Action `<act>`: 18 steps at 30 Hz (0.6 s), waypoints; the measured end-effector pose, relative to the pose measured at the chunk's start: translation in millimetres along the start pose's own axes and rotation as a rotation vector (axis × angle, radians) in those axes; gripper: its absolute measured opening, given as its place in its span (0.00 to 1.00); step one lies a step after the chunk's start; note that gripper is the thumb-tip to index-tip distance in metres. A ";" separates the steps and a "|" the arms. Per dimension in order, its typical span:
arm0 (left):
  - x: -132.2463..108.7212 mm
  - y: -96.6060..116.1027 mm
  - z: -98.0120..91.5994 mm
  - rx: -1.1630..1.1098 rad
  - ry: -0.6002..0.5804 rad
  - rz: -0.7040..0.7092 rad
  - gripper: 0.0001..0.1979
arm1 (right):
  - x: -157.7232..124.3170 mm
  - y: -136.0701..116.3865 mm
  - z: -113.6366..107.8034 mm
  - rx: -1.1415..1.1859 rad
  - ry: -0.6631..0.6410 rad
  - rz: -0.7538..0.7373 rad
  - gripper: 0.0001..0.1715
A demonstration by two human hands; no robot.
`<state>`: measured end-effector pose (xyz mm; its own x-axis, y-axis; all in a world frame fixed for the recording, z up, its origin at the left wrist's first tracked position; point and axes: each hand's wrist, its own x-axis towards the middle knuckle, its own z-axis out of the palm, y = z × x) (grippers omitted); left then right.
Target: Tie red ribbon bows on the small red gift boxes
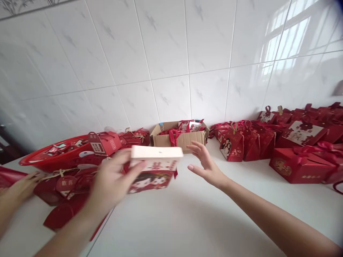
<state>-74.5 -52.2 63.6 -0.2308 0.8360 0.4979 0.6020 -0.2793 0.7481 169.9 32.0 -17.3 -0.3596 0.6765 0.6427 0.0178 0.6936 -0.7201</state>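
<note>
My left hand (116, 178) grips a small red and white gift box (154, 171) with cartoon figures printed on its front, thumb across that face. The box is held above the white table and blurs a little. To its right, my right hand (202, 160) is raised with fingers spread and holds nothing; a gap separates it from the box. Beyond both hands, an open cardboard box (191, 140) with red ribbons and printed cards inside stands against the wall.
Red gift boxes (297, 166) and upright gift bags (233, 144) crowd the right side. At left are a red basin (37, 162) of small items and more red boxes (61, 187). Another person's hand (23, 187) touches those boxes. A tiled wall (171, 53) bounds the table's back.
</note>
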 end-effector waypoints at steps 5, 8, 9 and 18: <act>38.5 -19.6 91.2 -0.276 -0.204 0.086 0.16 | 32.1 -4.3 -26.6 0.040 -0.093 0.023 0.48; 53.6 -32.8 123.2 -0.211 -0.247 0.101 0.13 | 38.9 12.2 -42.0 -0.251 -0.059 0.067 0.34; 55.6 -35.3 128.3 -0.190 -0.282 0.096 0.12 | 39.2 18.1 -45.1 -0.321 -0.046 0.070 0.32; 79.8 -41.9 128.2 0.058 -0.326 0.206 0.24 | 38.7 32.8 -53.0 -0.366 -0.145 0.156 0.07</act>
<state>-20.1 86.8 15.8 0.1491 0.8739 0.4627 0.6544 -0.4380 0.6164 206.0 94.1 -2.1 -0.4535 0.7565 0.4712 0.4034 0.6456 -0.6484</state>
